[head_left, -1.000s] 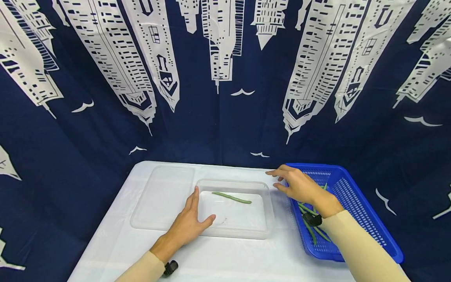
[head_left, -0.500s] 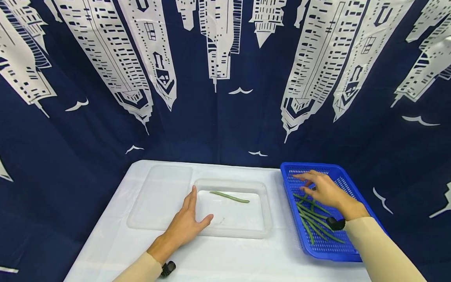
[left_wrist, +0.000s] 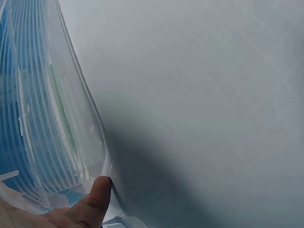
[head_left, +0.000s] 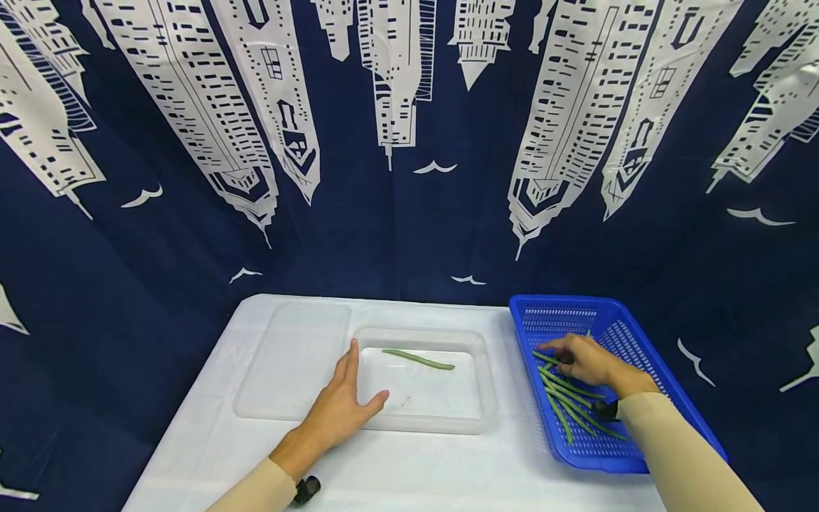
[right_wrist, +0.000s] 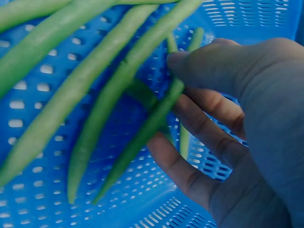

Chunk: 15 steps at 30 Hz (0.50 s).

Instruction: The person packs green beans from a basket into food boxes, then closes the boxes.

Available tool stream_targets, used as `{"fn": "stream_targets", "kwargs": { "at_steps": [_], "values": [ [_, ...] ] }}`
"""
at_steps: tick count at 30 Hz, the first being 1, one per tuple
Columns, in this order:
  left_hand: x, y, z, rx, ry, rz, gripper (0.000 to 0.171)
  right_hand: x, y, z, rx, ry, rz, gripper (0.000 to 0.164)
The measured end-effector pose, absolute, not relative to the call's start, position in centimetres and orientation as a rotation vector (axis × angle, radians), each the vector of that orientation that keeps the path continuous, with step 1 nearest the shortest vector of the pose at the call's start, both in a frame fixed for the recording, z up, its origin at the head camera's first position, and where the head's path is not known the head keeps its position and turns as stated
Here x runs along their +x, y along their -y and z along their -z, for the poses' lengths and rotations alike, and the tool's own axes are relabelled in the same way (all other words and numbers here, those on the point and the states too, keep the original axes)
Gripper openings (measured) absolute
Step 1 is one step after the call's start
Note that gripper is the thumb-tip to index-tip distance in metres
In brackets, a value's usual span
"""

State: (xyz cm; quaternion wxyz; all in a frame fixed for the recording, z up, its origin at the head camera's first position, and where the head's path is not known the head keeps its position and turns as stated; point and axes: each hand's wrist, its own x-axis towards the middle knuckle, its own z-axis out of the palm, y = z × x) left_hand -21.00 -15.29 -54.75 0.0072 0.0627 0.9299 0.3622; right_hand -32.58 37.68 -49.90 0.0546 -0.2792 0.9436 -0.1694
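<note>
My left hand (head_left: 339, 414) lies with straight fingers at the left side of a clear plastic container (head_left: 441, 424). In the left wrist view its thumb (left_wrist: 100, 190) touches the container's rim. A single green bean (head_left: 419, 359) lies inside this container. On the right, my right hand (head_left: 591, 364) reaches down into a blue perforated basket (head_left: 694, 427) that holds several more green beans (head_left: 569, 405). The right wrist view shows its thumb and fingers pinching one green bean (right_wrist: 135, 142), while others lie beside it.
A flat, translucent lid (head_left: 291, 363) lies left of the container on the white tabletop (head_left: 409, 469). Behind the table's far edge hangs a dark blue cloth (head_left: 358, 235) printed with white buildings and birds.
My right hand has moved right from beside the container to over the basket, then down among the beans, where its fingers have closed on one. The left hand has stayed at the container.
</note>
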Motion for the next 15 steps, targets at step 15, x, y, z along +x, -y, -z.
{"fn": "stream_targets", "kwargs": {
  "at_steps": [15],
  "values": [
    [-21.11,15.39,54.69,0.235,-2.93,-1.151,0.122,-32.5,-37.65,50.24,-0.77,-2.881,0.526,0.054]
  ]
}}
